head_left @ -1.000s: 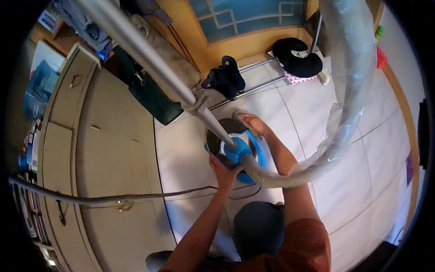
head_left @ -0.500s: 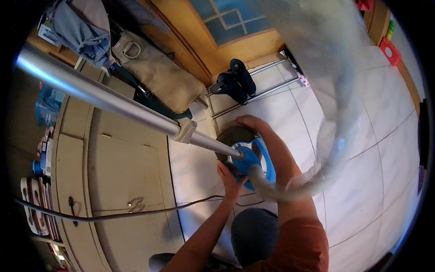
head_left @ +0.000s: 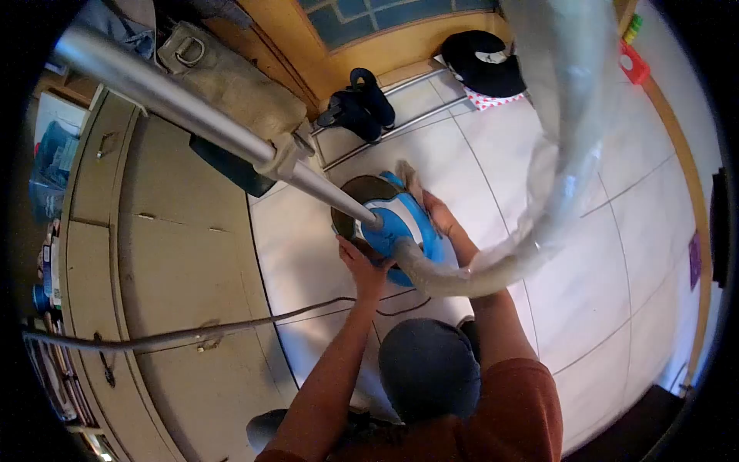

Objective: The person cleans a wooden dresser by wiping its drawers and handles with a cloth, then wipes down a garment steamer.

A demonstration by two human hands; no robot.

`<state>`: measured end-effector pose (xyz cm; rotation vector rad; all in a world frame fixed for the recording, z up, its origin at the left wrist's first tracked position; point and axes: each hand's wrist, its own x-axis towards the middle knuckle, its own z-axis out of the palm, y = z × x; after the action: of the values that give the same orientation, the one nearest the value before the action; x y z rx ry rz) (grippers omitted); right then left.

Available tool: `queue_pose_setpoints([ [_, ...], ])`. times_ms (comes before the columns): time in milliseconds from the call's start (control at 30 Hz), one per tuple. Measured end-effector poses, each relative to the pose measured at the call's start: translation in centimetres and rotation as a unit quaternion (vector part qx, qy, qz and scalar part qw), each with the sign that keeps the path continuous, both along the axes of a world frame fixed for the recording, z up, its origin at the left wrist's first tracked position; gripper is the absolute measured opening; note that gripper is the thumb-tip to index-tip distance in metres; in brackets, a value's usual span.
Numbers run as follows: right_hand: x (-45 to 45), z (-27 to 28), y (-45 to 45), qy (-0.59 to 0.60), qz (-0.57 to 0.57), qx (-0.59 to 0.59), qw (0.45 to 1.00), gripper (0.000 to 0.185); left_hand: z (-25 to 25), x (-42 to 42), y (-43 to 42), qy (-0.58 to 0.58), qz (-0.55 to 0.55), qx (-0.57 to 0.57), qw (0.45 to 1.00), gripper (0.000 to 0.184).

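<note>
A garment steamer with a blue, white and dark round base stands on the tiled floor before me. Its silver pole slants to the upper left. A thick hose, partly wrapped in clear plastic, curves from the base up to the right. My left hand grips the near left side of the base, fingertips against its edge. At the base's right side, my right hand holds a brownish cloth against it. Part of the right forearm is hidden behind the hose.
A cord runs left across the cabinet. Black footwear stands on a metal rack near the wooden door. A black neck pillow lies beside it. A beige bag sits at upper left.
My right hand has moved from the far rim of the base to its right side, and the cloth now shows. My left hand stays at the near left side. The view has shifted.
</note>
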<state>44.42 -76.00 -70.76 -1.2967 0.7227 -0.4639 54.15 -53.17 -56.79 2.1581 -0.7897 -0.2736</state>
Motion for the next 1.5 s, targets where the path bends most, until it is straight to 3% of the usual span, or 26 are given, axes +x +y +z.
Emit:
queue_pose_setpoints([
  [233,-5.0,-2.1,6.7,0.072,-0.102,0.006,0.992,0.048,1.1,-0.2,0.0,0.039,0.005,-0.027,0.999,0.135],
  [300,-5.3,-2.5,8.7,0.185,-0.114,-0.095,0.971,0.045,0.4,0.2,0.1,0.025,0.001,0.017,1.0,0.139],
  [367,-5.7,-2.8,10.7,0.339,-0.114,-0.224,0.907,0.041,0.1,0.1,0.1,0.023,0.005,0.001,1.0,0.137],
  [400,-5.2,-3.7,10.9,0.151,-0.18,-0.111,0.966,0.036,0.2,0.1,-0.1,0.016,0.006,0.005,1.0,0.137],
  [433,-4.7,-4.5,11.4,-0.043,-0.235,0.01,0.971,0.032,0.2,0.1,0.0,0.01,0.006,0.01,1.0,0.136],
  [500,-4.2,-1.9,13.2,-0.231,-0.271,0.127,0.926,0.03,1.5,-0.3,0.1,0.061,0.017,0.005,0.998,0.132],
  [567,-5.0,6.9,16.5,0.089,-0.33,0.274,0.899,0.031,1.3,-0.4,0.6,0.029,-0.012,0.012,0.999,0.127],
  [633,-6.5,3.9,16.5,0.166,-0.21,0.154,0.951,0.028,1.3,0.1,1.0,0.091,-0.017,0.0,0.996,0.124],
  [667,-6.9,-0.8,16.6,0.2,-0.149,-0.039,0.968,0.029,-0.3,0.4,1.1,0.08,-0.04,0.003,0.996,0.12],
  [733,-6.5,-0.1,16.5,0.224,-0.078,-0.241,0.941,0.03,-1.1,0.7,1.6,0.069,-0.056,-0.003,0.996,0.116],
  [800,-5.2,10.8,17.3,0.274,0.074,-0.028,0.959,0.032,-1.2,-0.3,2.3,0.12,-0.085,0.006,0.989,0.11],
  [833,-4.4,14.5,18.0,0.277,0.08,-0.035,0.957,0.032,-0.9,-0.7,2.9,0.123,-0.078,0.0,0.989,0.11],
  [900,-2.9,19.8,19.0,0.211,0.144,-0.076,0.964,0.035,0.0,-1.4,4.1,0.205,-0.107,-0.006,0.973,0.093],
  [933,-2.5,20.9,18.1,0.234,0.202,-0.137,0.941,0.038,-3.8,-1.3,4.0,0.264,-0.102,-0.111,0.953,0.069],
  [1000,-2.3,23.4,16.2,0.192,0.142,-0.188,0.953,0.039,-2.3,-1.3,5.2,0.319,-0.112,-0.187,0.922,0.062],
  [1067,-2.1,27.6,15.3,0.007,-0.042,-0.01,0.999,0.037,1.3,-2.6,5.9,0.26,-0.134,-0.314,0.903,0.053],
  [1100,-0.9,33.6,17.1,-0.077,-0.146,0.057,0.985,0.031,2.7,-2.8,6.4,0.262,-0.13,-0.322,0.901,0.053],
  [1133,-0.1,36.0,16.2,-0.196,-0.13,-0.003,0.972,0.034,3.8,-2.9,6.6,0.24,-0.11,-0.276,0.924,0.053],
  [1167,0.6,39.2,16.6,-0.239,-0.135,-0.066,0.959,0.046,5.0,-2.9,6.7,0.218,-0.092,-0.229,0.944,0.053],
  [1233,2.1,42.1,16.3,-0.267,-0.092,-0.166,0.945,0.06,7.2,-2.7,7.2,0.251,-0.113,-0.233,0.932,0.054],
  [1300,3.7,41.2,14.9,-0.143,-0.057,-0.263,0.953,0.073,7.6,-2.8,7.5,0.258,-0.124,-0.213,0.934,0.05],
  [1333,4.5,39.1,14.2,-0.151,-0.022,-0.207,0.966,0.075,6.8,-2.9,7.3,0.254,-0.117,-0.225,0.933,0.046],
  [1400,6.2,32.9,12.7,-0.173,-0.011,-0.182,0.968,0.062,6.7,-2.9,7.4,0.25,-0.109,-0.222,0.936,0.045],
  [1433,6.0,30.4,12.2,-0.092,0.0,-0.176,0.98,0.055,6.6,-2.9,7.6,0.247,-0.102,-0.218,0.939,0.044],
  [1500,6.3,23.5,12.5,-0.065,-0.057,-0.126,0.988,0.05,6.0,-2.4,7.9,0.21,-0.11,-0.206,0.949,0.045],
])
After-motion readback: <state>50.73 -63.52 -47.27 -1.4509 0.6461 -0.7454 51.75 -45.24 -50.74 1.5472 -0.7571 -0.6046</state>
